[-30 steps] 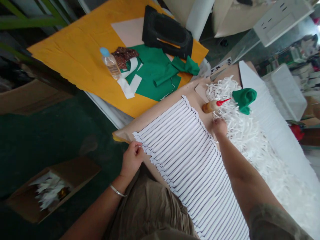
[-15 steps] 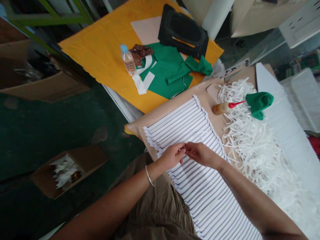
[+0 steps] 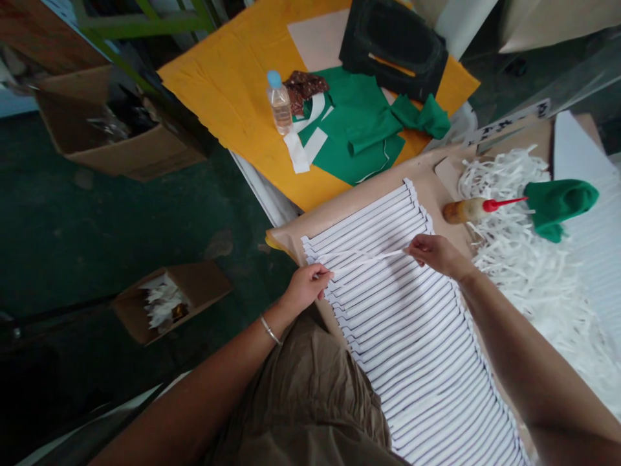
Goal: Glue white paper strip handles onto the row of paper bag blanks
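Observation:
A thin white strip (image 3: pixel 371 259) is stretched between my two hands, above the rows of overlapping white pieces with dark edges (image 3: pixel 427 362) on the brown-covered table. My left hand (image 3: pixel 309 285) pinches one end of it near the left edge of the rows. The other end is pinched in my right hand (image 3: pixel 433 251), over their right side. To the right lies a heap of loose white strips (image 3: pixel 524 265), with a glue bottle (image 3: pixel 466 211) with a red nozzle and a green cloth (image 3: pixel 557 202) at its upper part.
Beyond, a yellow-covered surface (image 3: pixel 218 84) bears a water bottle (image 3: pixel 280 107), green fabric (image 3: pixel 369 116) and a black tray (image 3: pixel 395 48). Cardboard boxes (image 3: pixel 130 152) stand on the floor at left, the nearer small box (image 3: pixel 201 285) holding white scraps. White sheets (image 3: pixel 594 239) lie far right.
My hands have moved apart, left hand to the left and right hand to the right, and the strip now shows stretched between them. The view has shifted, so the scene sits further right.

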Motion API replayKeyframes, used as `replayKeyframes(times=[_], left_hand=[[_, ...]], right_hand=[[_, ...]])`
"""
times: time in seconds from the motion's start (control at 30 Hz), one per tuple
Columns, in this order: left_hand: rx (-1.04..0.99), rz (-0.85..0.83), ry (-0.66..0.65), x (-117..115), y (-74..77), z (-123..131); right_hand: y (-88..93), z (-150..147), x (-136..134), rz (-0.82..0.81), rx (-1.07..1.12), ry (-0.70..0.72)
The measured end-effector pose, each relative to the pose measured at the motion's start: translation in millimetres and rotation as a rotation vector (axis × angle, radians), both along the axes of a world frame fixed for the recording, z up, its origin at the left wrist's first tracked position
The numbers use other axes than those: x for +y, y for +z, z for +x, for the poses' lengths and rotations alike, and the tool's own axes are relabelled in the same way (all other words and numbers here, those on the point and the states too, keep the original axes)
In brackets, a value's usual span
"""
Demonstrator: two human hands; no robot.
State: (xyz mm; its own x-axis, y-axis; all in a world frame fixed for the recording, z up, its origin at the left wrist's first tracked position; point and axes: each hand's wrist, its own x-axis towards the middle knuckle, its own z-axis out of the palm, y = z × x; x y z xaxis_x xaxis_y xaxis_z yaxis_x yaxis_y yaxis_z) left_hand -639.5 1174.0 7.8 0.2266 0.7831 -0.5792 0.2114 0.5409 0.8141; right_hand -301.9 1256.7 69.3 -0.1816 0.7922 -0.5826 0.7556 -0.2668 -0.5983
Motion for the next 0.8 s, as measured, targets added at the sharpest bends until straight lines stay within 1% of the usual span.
replayKeyframes(times=[0.1, 0.17, 0.27, 0.33, 0.43, 0.57, 0.67, 0.73, 0.8], left_hand=[[-0.041, -0.034, 0.042, 3.2, 8.6, -2.3], [-0.142, -0.1, 0.011, 6.2, 18.1, -6.3], [-0.292, -0.235, -0.071, 10.7, 30.8, -12.2], [-0.309, -0.248, -0.098, 14.9, 33.8, -15.5], [-0.215, -0.146, -0.056, 25.2, 27.7, -21.8], [-0.056, -0.047, 0.066, 41.4, 7.9, -30.0], [0.062, -0.011, 0.153, 48.2, -5.1, -29.3], [0.112, -0.003, 0.162, 49.0, -9.9, -24.8], [0.146, 0.0, 0.143, 47.4, -11.7, -18.8]], right_hand=[[1.3, 4.6, 14.4, 0.039, 0.042, 0.001], [1.5, 9.7, 23.7, 0.064, 0.032, -0.01], [-0.5, 16.1, 36.4, 0.086, 0.042, -0.046], [-3.1, 17.3, 43.6, 0.1, 0.062, -0.083], [-8.7, 15.7, 52.4, 0.138, 0.054, -0.137], [-19.4, 13.8, 63.4, 0.189, 0.004, -0.186], [-30.5, 13.7, 73.4, 0.235, -0.019, -0.244], [-38.4, 14.4, 80.9, 0.272, -0.028, -0.287], [-45.7, 15.8, 88.4, 0.294, -0.047, -0.306]])
